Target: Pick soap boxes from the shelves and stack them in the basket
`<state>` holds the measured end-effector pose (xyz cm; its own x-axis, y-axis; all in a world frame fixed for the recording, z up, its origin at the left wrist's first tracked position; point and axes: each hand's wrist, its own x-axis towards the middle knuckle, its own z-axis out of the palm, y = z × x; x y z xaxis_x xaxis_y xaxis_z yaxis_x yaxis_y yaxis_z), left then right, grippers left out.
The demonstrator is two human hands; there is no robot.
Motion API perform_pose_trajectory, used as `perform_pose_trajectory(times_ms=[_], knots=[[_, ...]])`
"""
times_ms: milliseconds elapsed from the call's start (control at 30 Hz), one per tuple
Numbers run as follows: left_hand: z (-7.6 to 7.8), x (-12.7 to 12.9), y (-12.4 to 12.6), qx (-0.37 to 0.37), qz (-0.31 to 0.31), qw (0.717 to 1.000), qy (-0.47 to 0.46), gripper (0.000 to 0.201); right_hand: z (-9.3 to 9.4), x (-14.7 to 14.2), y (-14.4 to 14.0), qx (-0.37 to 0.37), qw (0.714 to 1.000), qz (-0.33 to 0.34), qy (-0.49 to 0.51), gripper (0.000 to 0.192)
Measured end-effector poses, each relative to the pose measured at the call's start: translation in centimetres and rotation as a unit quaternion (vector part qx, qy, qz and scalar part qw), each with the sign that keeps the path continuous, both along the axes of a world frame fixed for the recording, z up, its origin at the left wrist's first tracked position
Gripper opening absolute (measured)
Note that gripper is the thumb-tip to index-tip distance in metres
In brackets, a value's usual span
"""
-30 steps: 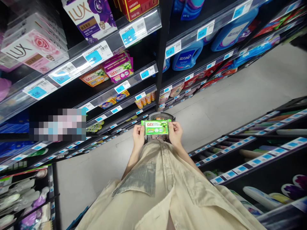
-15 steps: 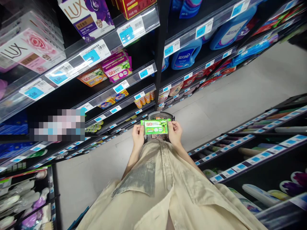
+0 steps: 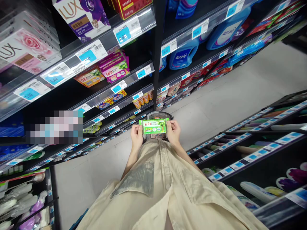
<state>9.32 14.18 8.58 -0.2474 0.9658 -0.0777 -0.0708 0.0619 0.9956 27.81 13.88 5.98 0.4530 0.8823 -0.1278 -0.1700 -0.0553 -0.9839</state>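
Observation:
A green and white wrapped bar of laundry soap (image 3: 154,126) is stretched flat between my hands, its printed face turned up toward me. My left hand (image 3: 137,134) pinches its left end between thumb and fingers. At the other end, my right hand (image 3: 173,131) grips the wrapper the same way. Below and beyond the soap is a dark shopping basket (image 3: 159,114), mostly covered by the pack and my hands; some printed packaging shows inside it.
Shelves on the left hold soap boxes (image 3: 81,19), purple soap packs (image 3: 115,68) and yellow cups (image 3: 143,98). Blue detergent bottles (image 3: 182,56) stand farther along. A low rack (image 3: 240,150) lines the right side. Grey floor (image 3: 203,111) runs between them.
The view has shifted slightly, so the shelves sit a little farther left. Both hands keep the same hold on the soap, which stays nearly still before me.

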Motion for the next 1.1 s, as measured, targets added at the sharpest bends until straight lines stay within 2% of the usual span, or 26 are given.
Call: perform_pose_trajectory(times_ms=[1100], knots=[[-0.36, -0.17, 0.05, -0.001, 0.007, 1.000, 0.009, 0.057, 0.54, -0.14, 0.11, 0.001, 1.000, -0.001, -0.007, 0.056]])
